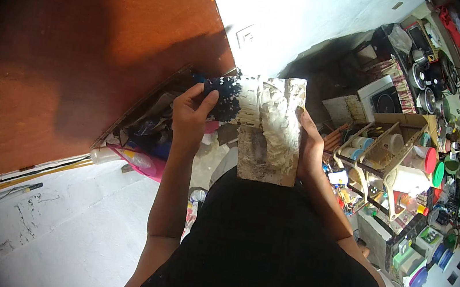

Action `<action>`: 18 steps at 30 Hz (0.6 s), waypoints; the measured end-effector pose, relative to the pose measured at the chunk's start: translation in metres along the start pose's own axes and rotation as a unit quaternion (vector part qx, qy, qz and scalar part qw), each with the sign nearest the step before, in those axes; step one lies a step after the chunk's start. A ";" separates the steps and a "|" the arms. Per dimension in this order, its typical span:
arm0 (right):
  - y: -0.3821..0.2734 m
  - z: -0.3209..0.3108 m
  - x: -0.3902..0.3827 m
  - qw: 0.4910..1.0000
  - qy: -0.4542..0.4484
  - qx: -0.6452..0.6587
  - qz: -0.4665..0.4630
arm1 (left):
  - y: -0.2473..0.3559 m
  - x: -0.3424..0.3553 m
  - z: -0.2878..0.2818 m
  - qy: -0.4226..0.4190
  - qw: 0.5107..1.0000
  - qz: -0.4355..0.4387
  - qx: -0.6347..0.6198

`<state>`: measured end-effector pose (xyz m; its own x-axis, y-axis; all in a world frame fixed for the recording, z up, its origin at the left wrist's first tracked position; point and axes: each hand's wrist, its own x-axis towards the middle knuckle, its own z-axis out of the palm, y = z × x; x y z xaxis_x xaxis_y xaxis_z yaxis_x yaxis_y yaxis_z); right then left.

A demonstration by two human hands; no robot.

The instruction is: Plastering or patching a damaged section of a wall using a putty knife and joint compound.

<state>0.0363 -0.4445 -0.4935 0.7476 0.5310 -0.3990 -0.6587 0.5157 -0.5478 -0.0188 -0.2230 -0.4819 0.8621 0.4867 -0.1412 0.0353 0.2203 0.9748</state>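
Left hand: pinching scraper's dark end, just left of board; blade runs rightward from grip to putty on board | Right hand: clasping board's right edge

Black top, one solid dark colour, broad rounded shape, looks plain; folds and seams too dark to tell. Cloth edge curves beside the right upper arm. Forearms bare, wrist to elbow. Hands bare, slim fingers.
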 end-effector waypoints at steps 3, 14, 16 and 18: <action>-0.003 0.002 -0.001 0.999 -0.002 -0.035 -0.007 | 0.001 0.002 -0.010 -0.002 0.998 0.029 0.048; -0.002 0.008 0.004 0.998 -0.018 -0.045 -0.038 | 0.012 0.009 0.000 -0.021 0.998 0.000 -0.055; -0.001 0.006 0.003 0.998 -0.017 -0.050 -0.042 | 0.017 0.005 -0.004 -0.016 0.998 0.002 -0.060; 0.000 0.006 0.004 0.997 -0.002 -0.051 -0.049 | 0.021 0.001 -0.009 0.007 0.997 -0.027 -0.069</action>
<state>0.0389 -0.4387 -0.4904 0.8080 0.4838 -0.3364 -0.5696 0.4951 -0.6561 -0.0216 -0.2101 -0.4629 0.8537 0.4822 -0.1968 0.0111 0.3610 0.9325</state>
